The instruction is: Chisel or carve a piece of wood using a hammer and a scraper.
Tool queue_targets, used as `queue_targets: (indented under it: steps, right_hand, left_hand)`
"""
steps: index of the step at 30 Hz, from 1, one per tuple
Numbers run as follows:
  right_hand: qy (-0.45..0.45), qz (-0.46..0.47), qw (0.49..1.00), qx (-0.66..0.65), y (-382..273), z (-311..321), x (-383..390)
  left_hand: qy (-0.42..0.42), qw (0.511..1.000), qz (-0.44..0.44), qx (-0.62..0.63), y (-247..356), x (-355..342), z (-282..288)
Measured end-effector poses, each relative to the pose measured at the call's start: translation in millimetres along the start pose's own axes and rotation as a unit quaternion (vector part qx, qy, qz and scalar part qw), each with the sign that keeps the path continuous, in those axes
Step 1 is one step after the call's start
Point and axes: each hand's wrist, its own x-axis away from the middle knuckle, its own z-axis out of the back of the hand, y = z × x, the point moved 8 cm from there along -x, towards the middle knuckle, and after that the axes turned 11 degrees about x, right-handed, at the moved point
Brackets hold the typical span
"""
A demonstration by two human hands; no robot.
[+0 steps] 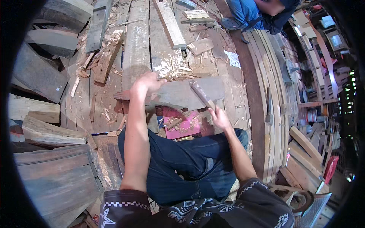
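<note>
At the far left, curved wooden pieces (51,41) stand stacked, dark and pale together; next to them, on the plank floor (81,104), lies a rough, chipped wood block (108,57) with shavings around it; the left forearm (137,140) rises from the dark short sleeve almost straight up and away from the body, the elbow barely bent; the left hand (146,84) turns rightward at the wrist, back upward, fingers reaching to the right above the left part of a greyish wooden board (167,94); whether those fingers press on its edge or hover just over it, I cannot tell; the board lies crosswise in front of the crossed legs (182,167), between the two hands; just below it, a pink sheet (182,131) carries wood chips; farther right, a flat-bladed tool (202,95) slants up and to the left across the right part of the board; the right hand (219,118) is closed around its lower end, the right forearm (241,155) angling inward from the lower right, elbow bent more than the left; beyond, a white scrap (232,59) lies on the floor; a co-worker's blue-trousered leg (241,13) shows at the top; long planks (262,140) run along the right side.
</note>
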Motion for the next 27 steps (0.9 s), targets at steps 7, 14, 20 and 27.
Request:
queue_targets:
  steps: [7,14,20,27]
  right_hand:
    - [0.120,0.002,0.991,-0.058,26.1,3.6,-7.3]
    - [0.091,-0.198,0.975,-0.041,49.6,23.5,-9.7]
    - [0.033,-0.110,0.993,-0.019,33.3,7.4,-11.6]
    - [0.002,0.002,1.000,-0.020,-10.3,-13.2,-5.6]
  left_hand:
    - [-0.031,0.999,0.013,0.028,12.2,-5.2,-8.8]
    - [-0.072,0.997,0.012,0.037,23.6,-0.5,-5.4]
    - [-0.078,0.995,0.044,0.038,0.4,-4.5,-11.6]
    - [-0.049,0.998,0.020,0.019,-3.2,-8.0,-6.7]
